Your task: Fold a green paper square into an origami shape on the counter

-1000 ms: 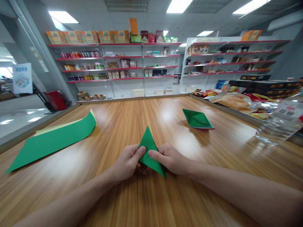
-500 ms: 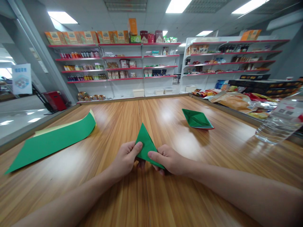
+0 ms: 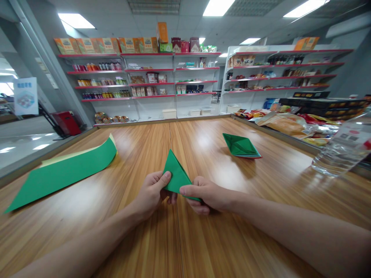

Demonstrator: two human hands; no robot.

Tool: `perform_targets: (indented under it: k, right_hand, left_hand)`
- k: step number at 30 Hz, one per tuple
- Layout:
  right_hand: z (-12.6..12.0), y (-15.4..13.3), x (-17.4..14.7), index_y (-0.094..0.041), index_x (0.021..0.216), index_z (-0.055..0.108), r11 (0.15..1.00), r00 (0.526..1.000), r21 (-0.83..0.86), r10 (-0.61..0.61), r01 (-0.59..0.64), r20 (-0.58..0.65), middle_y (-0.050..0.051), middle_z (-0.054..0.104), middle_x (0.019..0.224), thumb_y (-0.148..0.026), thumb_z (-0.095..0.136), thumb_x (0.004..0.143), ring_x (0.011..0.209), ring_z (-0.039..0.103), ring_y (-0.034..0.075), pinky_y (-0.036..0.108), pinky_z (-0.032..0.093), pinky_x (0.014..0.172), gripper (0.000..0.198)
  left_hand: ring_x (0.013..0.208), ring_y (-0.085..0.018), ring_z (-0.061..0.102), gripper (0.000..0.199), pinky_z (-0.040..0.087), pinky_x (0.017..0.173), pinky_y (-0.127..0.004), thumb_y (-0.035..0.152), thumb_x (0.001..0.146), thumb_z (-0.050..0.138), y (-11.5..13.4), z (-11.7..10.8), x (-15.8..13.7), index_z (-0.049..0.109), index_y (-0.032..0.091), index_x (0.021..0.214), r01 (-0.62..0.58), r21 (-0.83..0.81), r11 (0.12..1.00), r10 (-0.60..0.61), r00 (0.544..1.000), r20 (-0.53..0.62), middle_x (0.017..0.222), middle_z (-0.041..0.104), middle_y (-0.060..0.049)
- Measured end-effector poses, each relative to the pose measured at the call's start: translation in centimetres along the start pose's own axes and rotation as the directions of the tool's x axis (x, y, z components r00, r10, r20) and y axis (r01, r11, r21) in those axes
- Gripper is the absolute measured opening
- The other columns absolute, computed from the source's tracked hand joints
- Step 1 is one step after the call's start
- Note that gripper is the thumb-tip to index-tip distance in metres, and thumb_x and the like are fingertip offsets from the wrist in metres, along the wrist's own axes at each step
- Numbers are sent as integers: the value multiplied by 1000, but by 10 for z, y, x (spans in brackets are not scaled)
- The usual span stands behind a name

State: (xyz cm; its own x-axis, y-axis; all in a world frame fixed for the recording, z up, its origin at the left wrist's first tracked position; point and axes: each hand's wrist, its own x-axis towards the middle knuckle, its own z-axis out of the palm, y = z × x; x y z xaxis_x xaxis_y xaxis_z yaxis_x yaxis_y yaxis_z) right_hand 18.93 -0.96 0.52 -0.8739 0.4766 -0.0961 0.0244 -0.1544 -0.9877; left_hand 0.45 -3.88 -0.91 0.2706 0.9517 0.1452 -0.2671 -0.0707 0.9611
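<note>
Between my hands, just above the wooden table (image 3: 139,154), is a green folded paper (image 3: 175,175) shaped like a triangle, its tip pointing away from me. My left hand (image 3: 154,191) pinches its left edge, thumb on top and fingers underneath. At the lower right corner my right hand (image 3: 204,195) grips it, the thumb lying along the bottom edge. Farther off to the right lies a stack of folded green papers (image 3: 242,146) with other colours showing at its lower edge. A long green paper strip (image 3: 66,175) with a yellowish layer behind it curls up on the left.
A clear plastic bottle (image 3: 337,150) stands at the right edge. Beyond it are snack bags (image 3: 290,123) and dark boxes (image 3: 321,104). Stocked shelves (image 3: 150,83) line the back, and a red box-shaped object (image 3: 67,122) is on the floor at left.
Both hands have shifted slightly left with the folded paper. The right fingers have loosened a little beneath its lower right corner. The other papers stay where they were.
</note>
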Motion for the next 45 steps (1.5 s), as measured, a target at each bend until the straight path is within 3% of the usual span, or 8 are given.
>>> perform_targets:
  k: [6,10,17,23,27,33,39,45]
  right_hand:
    - [2,2,-1,-15,56,45,966,998,-258,-47,33,-49,-7,39,42,-44,47,88,33,32,3,16,25,34,43]
    - [0,0,0,-17,55,39,987,998,-156,30,-37,-47,-8,36,40,-46,50,86,32,32,4,17,24,34,44]
    - [-8,-5,-1,-15,61,46,994,992,-61,93,-88,81,-6,42,42,-51,53,83,34,35,5,18,26,36,42]
    - [-5,-3,3,-15,56,46,948,999,-318,3,-19,-52,-6,40,40,-50,46,87,34,30,4,18,22,35,47]
    - [-4,-1,3,-14,55,49,920,997,-391,-28,-3,-72,-5,42,40,-58,41,87,34,33,4,18,25,36,55]
    - [-16,0,-3,-11,65,57,965,997,-257,68,-56,38,-3,46,41,-58,40,88,34,35,5,19,20,35,55]
    - [-16,-7,-2,-13,59,50,994,984,9,106,-109,142,-5,44,44,-48,61,76,35,36,4,19,24,36,41]
    - [-10,-8,1,-14,56,47,993,990,-44,117,-114,84,-7,40,38,-44,59,79,33,30,3,18,20,35,39]
  left_hand:
    - [46,-12,54,36,40,43,-21,39,88,52,-1,-4,-1,60,10,69,45,18,999,-45,999,24,57,60,-5]
    - [50,-12,55,30,42,48,-22,37,85,58,1,-7,-1,59,11,71,64,52,997,-67,996,55,61,59,-4]
    - [54,-13,55,27,44,50,-24,32,87,56,0,-6,-1,60,11,70,-61,69,996,60,998,19,62,60,-4]
    - [49,-12,53,28,43,46,-23,34,83,61,-2,-4,0,61,10,68,-48,26,998,50,997,-59,60,61,-4]
    - [50,-12,54,29,43,47,-23,35,84,60,-1,-5,0,59,11,66,-69,112,991,77,995,-62,58,60,-3]
    - [52,-13,56,31,44,49,-24,36,85,59,2,-4,-4,59,11,67,-101,223,970,120,990,-73,58,60,-4]
    - [52,-13,55,29,46,48,-25,36,79,65,2,0,-1,61,10,66,-34,23,999,36,996,-78,60,61,-5]
    - [44,-10,52,31,39,43,-21,34,76,67,1,-1,3,60,10,60,58,-90,994,-67,993,-92,54,60,-4]
